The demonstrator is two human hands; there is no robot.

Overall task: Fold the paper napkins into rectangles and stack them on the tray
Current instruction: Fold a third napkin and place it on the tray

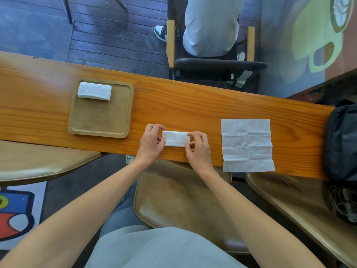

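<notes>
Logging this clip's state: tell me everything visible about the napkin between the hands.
The folded napkin is white, thin, soft-looking paper folded into a narrow rectangle, lying flat on the wooden table near its front edge, long side left to right. The left hand pinches its left end, the right hand its right end. It lies between the tray and the unfolded napkin.

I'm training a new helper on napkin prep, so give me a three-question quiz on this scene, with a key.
1. True or false: the folded stack sits at the tray's near edge.
2. What do the left hand and right hand hold?
A. a folded napkin
B. the tray
C. the black bag
3. Fill in: the unfolded napkin lies flat to the ____ of the hands.

Key: 1 false, it sits at the far edge; 2 A, one hand pinching each end; 3 right.
</notes>
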